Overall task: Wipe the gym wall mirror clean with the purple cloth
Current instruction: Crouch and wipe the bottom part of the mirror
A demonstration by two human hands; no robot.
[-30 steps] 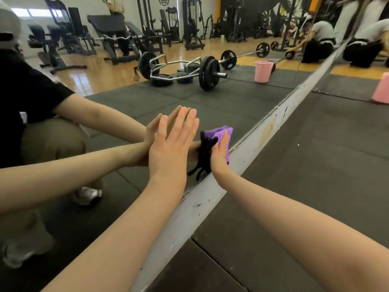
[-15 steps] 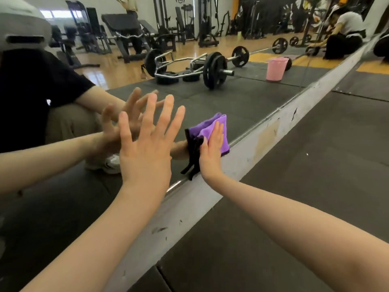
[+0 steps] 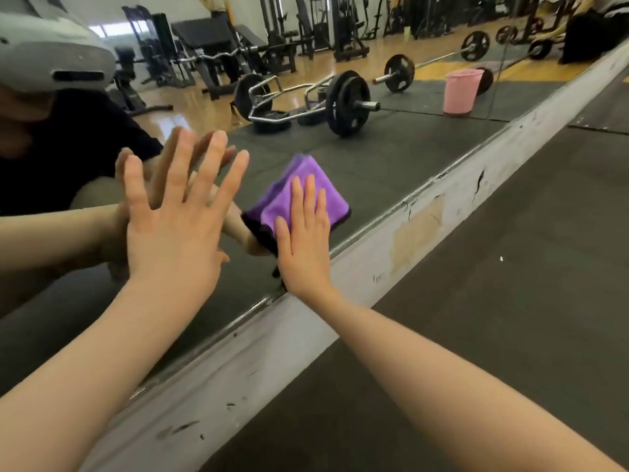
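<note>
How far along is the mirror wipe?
Done: cannot tell; no streaks or cleaned patch show on the mirror. In hand: right hand presses the purple cloth flat near the bottom edge; left hand spread open beside it. Left: the glass above and along.

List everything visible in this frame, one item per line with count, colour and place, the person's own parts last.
Wall mirror: one, reflecting the gym, left of the white base ledge.
Base ledge: one, scuffed white, below the mirror.
Floor mats: dark grey, right of the ledge.
Purple cloth: one, purple with dark edge, flat on the mirror.
Pink bucket: one, seen as a reflection.
Loaded barbells: at least two, black plates, reflected.
Left hand: open, fingers spread, at the glass.
Right hand: flat, pressing the cloth.
</note>
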